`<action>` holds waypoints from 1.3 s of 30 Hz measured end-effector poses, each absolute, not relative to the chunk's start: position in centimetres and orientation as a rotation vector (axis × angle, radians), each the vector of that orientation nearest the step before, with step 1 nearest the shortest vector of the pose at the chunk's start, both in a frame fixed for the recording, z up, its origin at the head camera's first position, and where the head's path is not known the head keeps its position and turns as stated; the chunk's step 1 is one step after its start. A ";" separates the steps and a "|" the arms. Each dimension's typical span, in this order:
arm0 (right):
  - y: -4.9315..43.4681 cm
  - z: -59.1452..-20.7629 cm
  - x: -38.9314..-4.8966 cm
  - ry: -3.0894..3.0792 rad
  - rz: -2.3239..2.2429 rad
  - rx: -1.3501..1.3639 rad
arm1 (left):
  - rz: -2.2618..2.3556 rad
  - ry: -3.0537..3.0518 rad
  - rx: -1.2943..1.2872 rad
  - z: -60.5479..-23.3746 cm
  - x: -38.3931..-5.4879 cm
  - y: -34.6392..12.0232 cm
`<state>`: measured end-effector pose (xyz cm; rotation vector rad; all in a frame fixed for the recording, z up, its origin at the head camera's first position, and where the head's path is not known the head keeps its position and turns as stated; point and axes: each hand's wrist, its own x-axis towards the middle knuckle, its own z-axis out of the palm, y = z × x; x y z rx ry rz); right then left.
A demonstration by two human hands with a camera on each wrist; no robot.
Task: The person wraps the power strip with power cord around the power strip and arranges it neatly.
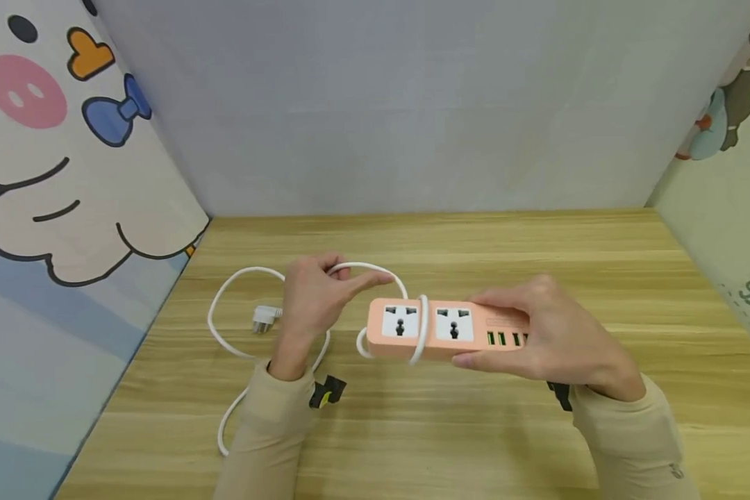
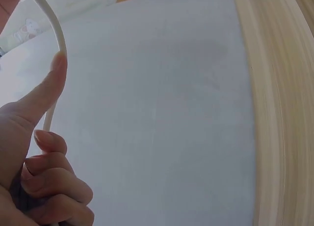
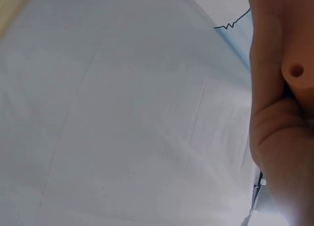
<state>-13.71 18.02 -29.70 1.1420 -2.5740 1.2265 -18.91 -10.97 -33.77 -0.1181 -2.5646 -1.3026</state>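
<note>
My right hand (image 1: 562, 337) grips the right end of a peach power strip (image 1: 484, 312), thumb on the near edge and fingers over the far edge. The strip has two white sockets and several green USB ports facing up. Its white cable (image 1: 424, 319) passes once round the body between the sockets. With curled fingers, my left hand (image 1: 315, 292) holds the cable beyond the strip's left end; its thumb (image 2: 58, 71) lies along the cord. In the right wrist view, a corner of the strip (image 3: 305, 64) with a small round hole shows beside the hand.
Loose cable (image 1: 215, 305) loops on the wooden table (image 1: 450, 444) at the left, with a white plug (image 1: 265, 317) inside the loop. Black wrist gear (image 1: 328, 391) shows by the left cuff. A grey wall (image 1: 412, 104) stands behind, with cartoon-printed panels (image 1: 144, 208) at the sides.
</note>
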 end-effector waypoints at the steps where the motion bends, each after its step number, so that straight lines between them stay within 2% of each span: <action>1: 18.0 -29.7 -13.7 -2.582 1.211 1.142 | -1.315 -2.537 -0.135 -33.8 -18.9 -10.8; 16: 18.1 -29.8 -14.2 -2.653 1.078 1.182 | -1.062 -2.397 -0.293 -33.7 -19.2 -10.3; 28: 17.3 -30.6 -14.7 -2.692 0.952 1.199 | -0.986 -2.342 -0.322 -33.1 -18.3 -9.9; 39: 16.7 -31.1 -14.8 -2.756 0.884 1.173 | -0.915 -2.282 -0.515 -33.1 -18.0 -9.6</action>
